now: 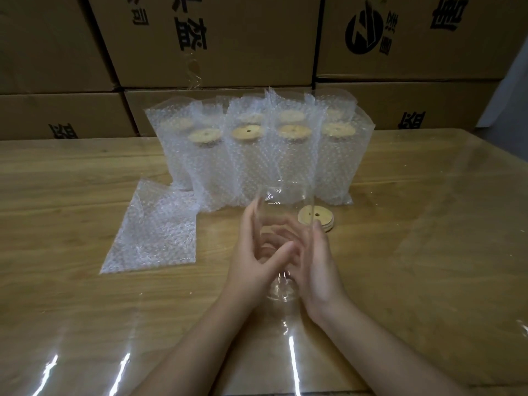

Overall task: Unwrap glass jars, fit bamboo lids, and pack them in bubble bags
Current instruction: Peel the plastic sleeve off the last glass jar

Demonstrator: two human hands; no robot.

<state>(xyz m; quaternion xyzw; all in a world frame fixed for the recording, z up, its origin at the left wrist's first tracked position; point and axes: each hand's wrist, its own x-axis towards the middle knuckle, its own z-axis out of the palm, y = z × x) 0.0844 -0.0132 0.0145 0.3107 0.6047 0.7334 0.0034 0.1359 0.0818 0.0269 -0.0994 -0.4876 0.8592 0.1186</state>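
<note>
A clear glass jar (285,201) stands upright on the table in front of me, with no lid on it. My left hand (251,252) holds its left side, fingers curled round the glass. My right hand (317,261) wraps its right side. The fingers of both show through the glass. A small stack of round bamboo lids (324,218) with centre holes lies just right of the jar. An empty flat bubble bag (155,230) lies to the left. Behind stand several jars with bamboo lids in bubble bags (251,155).
The wooden table (428,224) is covered with a glossy clear sheet. Stacked cardboard boxes (228,38) form a wall along its far edge.
</note>
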